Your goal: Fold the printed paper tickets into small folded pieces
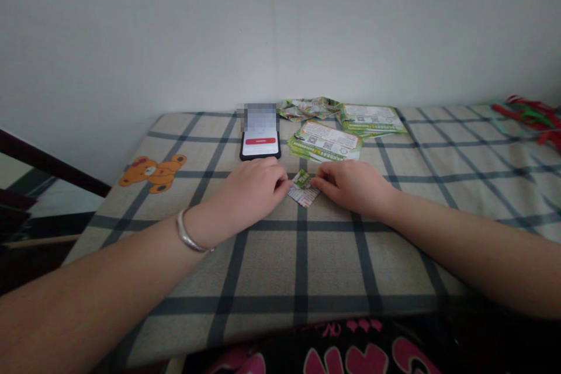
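Note:
A small folded paper (304,191), printed green and white and turned like a diamond, lies on the checked tablecloth (272,257). My left hand (255,188) pinches its left corner, fingers curled closed. At the opposite corner, my right hand (354,186) grips the paper between thumb and forefinger. Just beyond my hands rests a stack of green-and-white printed flyers (326,141). Behind my left hand is a phone (260,141) with a lit screen, its upper part blurred out.
Another flyer stack (372,118) sits by the wall, beside a heap of folded papers (309,108). A teddy bear figure (153,172) is at the left of the cloth. Red and green items (532,117) lie far right. The wall (280,29) bounds the table's back.

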`<state>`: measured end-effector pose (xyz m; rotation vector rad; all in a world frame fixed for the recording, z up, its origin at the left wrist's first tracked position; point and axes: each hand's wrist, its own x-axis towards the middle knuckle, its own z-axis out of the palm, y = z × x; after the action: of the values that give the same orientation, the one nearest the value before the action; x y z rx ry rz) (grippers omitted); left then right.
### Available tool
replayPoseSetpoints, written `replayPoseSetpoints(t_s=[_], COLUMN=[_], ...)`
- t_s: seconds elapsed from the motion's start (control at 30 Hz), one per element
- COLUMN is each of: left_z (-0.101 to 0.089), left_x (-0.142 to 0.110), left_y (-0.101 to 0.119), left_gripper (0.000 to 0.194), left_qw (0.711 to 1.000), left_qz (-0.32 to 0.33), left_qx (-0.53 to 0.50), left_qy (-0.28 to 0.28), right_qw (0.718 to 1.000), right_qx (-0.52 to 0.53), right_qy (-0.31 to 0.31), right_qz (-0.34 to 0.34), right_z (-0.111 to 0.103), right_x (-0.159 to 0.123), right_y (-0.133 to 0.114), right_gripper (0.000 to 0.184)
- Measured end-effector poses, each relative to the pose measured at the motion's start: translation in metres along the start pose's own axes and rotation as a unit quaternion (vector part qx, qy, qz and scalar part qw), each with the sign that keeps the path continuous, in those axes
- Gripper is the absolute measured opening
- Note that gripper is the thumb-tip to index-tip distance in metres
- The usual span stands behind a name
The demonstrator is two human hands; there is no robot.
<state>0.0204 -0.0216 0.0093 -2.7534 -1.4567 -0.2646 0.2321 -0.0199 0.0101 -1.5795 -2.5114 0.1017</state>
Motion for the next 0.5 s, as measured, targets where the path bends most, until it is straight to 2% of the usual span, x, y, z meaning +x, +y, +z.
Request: replayPoseSetpoints(t_s=[0.13,0.3,0.5], left_z=[0.0028,0.0046,0.0029], left_x=[0.0014,0.0015,0.0010], left_y=[-0.0015,-0.0022,0.0012], left_gripper=[0.025,0.024,0.022], left_qw=[1.000,1.000,0.998], left_qz=[0.007,0.018,0.036], left_qx=[0.004,0.017,0.052], left_qy=[0.003,0.008,0.013], right_qw=[0.999,0.999,0.998], right_qx=[0.042,0.039,0.042], right_qy=[0.007,0.016,0.036], right_qz=[0.013,0.024,-0.002], right_z=[0.0023,0.0033,0.0062], right_x=[0.0022,0.0045,0.0089], right_y=[0.0003,0.0005,0.0045], right_gripper=[0.028,0.029,0.032])
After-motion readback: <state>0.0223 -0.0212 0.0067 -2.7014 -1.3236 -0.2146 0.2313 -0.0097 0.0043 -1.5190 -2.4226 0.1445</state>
